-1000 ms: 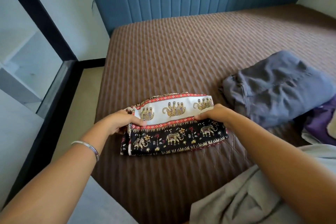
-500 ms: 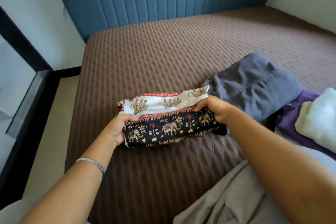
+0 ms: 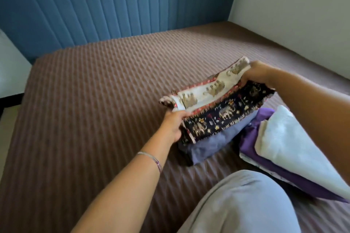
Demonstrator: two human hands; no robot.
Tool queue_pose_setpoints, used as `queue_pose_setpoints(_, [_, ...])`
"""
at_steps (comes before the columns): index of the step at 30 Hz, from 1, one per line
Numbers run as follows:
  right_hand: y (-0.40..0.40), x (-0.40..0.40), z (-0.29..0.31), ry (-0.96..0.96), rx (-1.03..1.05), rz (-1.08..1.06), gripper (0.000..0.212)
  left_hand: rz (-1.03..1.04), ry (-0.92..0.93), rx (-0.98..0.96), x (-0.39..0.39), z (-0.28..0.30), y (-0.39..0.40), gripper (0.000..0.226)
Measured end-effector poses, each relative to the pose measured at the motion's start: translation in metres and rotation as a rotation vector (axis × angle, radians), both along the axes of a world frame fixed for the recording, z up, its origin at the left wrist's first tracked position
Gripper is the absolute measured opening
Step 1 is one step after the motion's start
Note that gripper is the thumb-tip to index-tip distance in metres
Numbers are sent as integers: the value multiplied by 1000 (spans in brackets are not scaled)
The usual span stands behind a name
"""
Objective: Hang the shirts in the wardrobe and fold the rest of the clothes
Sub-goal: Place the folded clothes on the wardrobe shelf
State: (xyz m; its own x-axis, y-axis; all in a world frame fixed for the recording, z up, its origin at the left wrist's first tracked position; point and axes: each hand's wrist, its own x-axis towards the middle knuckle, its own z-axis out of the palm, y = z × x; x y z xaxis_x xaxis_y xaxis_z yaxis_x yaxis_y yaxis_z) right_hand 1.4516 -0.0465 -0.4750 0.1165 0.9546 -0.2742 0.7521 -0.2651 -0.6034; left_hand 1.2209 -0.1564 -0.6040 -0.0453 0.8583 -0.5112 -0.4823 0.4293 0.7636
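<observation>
- The near left end of the folded elephant-print garment [image 3: 217, 108] is gripped by the left hand [image 3: 173, 126], with the thumb curled over the top edge and the other fingers hidden beneath the cloth.
- The far right end is pinched by the right hand [image 3: 254, 73]; its fingers are curled round the fabric edge.
- The garment is held as a long, flat rectangle, tilted up toward the far right, directly above the grey-blue folded garment [image 3: 210, 143]; whether the two are touching cannot be told.
- A thin woven cloth is shown: a cream band with gold elephants, red patterned borders, and a black band with elephants and small flowers, its lower hem edged with a jagged trim.
- A thin metal bangle [image 3: 151, 158] is worn on the left wrist.
- The grey-blue garment is laid on the bed as a soft, smooth, thick fold.
- Just beside it to the right, a purple folded cloth [image 3: 274, 172] is topped by a white, finely ribbed folded piece [image 3: 295, 149].
- A knee in light grey fabric [image 3: 246, 206] is seen at the bottom.
- The bed [image 3: 98, 100] is covered by a brown quilted spread with ridged diamond rows.
- A blue padded headboard with vertical channels [image 3: 106, 0] and a pale wall [image 3: 295, 5] are seen behind.
</observation>
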Motion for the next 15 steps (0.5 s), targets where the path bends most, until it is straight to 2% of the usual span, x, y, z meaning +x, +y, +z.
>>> queue_pose_setpoints(2, [0,1,-23,-183,13,-13,67,28,158,-133,8,-22,-1,51])
queue_pose_setpoints(4, [-3,-8,-37,-317,68,-31,69,83,247,-144,2,-33,-2,53])
queue_pose_setpoints(7, [-5,-39,-37,-602,378,71,76,127,376,-79,-25,-33,4,61])
queue_pose_setpoints(9, [-10,-77,-35,-625,482,203,77,138,451,-41,-50,-30,7,55])
queue_pose_setpoints(11, [-15,-123,-40,-591,494,336,74,156,568,-7,-81,-30,7,54])
queue_pose_setpoints(15, [-22,-232,-73,-520,412,532,66,159,940,58,-170,-33,-9,48])
